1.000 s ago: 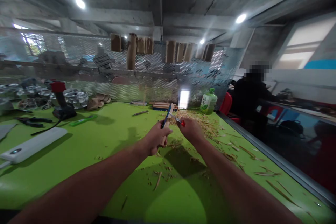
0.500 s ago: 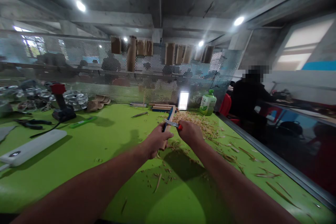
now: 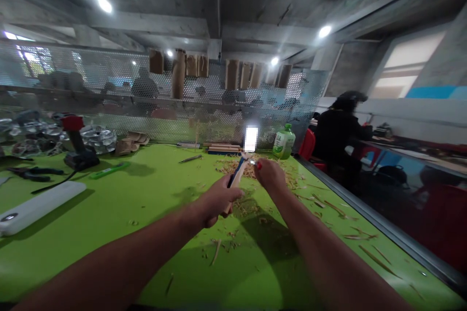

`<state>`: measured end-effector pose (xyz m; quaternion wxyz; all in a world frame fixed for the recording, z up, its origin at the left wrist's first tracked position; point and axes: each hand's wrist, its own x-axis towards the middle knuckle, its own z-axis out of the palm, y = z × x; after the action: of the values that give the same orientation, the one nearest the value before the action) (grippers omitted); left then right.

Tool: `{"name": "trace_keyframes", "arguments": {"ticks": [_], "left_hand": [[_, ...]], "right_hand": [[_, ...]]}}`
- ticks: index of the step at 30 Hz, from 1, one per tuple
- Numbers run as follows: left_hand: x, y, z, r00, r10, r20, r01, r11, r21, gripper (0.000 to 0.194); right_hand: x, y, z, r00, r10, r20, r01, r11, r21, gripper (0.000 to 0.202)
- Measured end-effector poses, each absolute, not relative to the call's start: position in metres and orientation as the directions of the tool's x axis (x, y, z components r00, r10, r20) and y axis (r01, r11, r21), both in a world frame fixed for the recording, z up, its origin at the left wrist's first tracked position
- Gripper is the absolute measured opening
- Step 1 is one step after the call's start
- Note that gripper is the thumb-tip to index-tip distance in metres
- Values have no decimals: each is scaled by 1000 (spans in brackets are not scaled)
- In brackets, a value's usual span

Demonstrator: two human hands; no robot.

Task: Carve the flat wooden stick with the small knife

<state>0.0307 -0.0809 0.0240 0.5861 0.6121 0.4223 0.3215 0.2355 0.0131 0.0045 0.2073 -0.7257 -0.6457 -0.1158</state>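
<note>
Closed around the lower part of a pale wooden strip [image 3: 239, 175] with a dark blue side, my left hand [image 3: 218, 200] holds it tilted up and away over the bench. My right hand [image 3: 272, 175] grips the red handle of a knife [image 3: 258, 164]. Its short blade meets the strip near the far end, where a pale shaving curls up. Wood shavings [image 3: 246, 169] lie heaped on the green tabletop [image 3: 153, 204] beyond and below the hands.
Pliers [image 3: 34, 173], a cordless drill [image 3: 78, 143], a green cutter [image 3: 109, 170] and a white lamp bar [image 3: 44, 206] lie left. A green bottle [image 3: 284, 142] stands behind right. Wooden strips [image 3: 223, 148] lie by the perforated screen [image 3: 171, 121]. A person [image 3: 341, 126] sits at right.
The knife has slid along the strip from its middle to near its far end, raising a shaving. My right hand has moved slightly away and right; the view has shifted a little.
</note>
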Motion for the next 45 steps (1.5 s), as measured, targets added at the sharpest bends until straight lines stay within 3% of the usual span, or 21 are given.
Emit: {"name": "trace_keyframes", "arguments": {"ticks": [2, 5, 11, 13, 16, 20, 24, 36, 45], "left_hand": [[32, -92, 26, 540, 833, -124, 125, 66, 990, 72], [34, -97, 24, 588, 797, -137, 102, 95, 990, 75], [34, -63, 10, 347, 934, -79, 58, 62, 996, 57], [33, -54, 6, 311, 949, -43, 54, 28, 998, 52], [31, -45, 1, 276, 961, -31, 66, 13, 998, 44], [30, -39, -2, 230, 973, 0, 93, -22, 995, 36], [31, -40, 1, 207, 978, -12, 105, -10, 994, 29], [36, -57, 5, 248, 969, -20, 169, -23, 985, 40], [40, -77, 17, 340, 927, -158, 188, 98, 977, 51]], "right_hand": [[256, 18, 5, 300, 901, 313, 942, -227, -249, 33], [279, 22, 5, 418, 864, 281, 882, -311, -355, 36], [249, 17, 2, 287, 887, 362, 898, -119, -423, 40], [232, 11, -1, 187, 901, 391, 915, -15, -404, 37], [214, 1, -2, 20, 899, 437, 953, 115, -281, 32], [200, -13, 0, -74, 910, 408, 985, 130, -110, 26], [191, -19, -1, -131, 911, 392, 988, 152, -24, 21], [203, -7, 3, -53, 901, 431, 997, 74, -32, 26], [227, 6, 5, 65, 868, 492, 998, -45, -52, 29]]}}
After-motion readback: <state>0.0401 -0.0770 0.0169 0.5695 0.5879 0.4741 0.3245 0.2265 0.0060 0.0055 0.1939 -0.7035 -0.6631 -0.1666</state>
